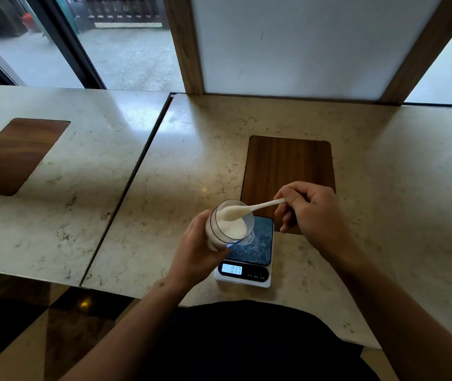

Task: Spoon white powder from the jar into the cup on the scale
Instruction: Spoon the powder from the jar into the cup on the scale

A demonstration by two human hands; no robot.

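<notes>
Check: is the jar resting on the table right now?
No, the left hand holds the jar tilted in the air over the scale, while the right hand has the spoon at its mouth.

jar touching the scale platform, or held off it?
Cannot tell. In the head view the left hand holds the jar tilted over the scale, and the jar's lower edge overlaps the platform, so neither gap nor contact shows.

Left hand [197,248]: fingers wrapped in closed grip, forearm bare, wrist angled inward. Right hand [310,210]: thumb and forefinger pinched, remaining fingers curled under palm, forearm bare.
</notes>
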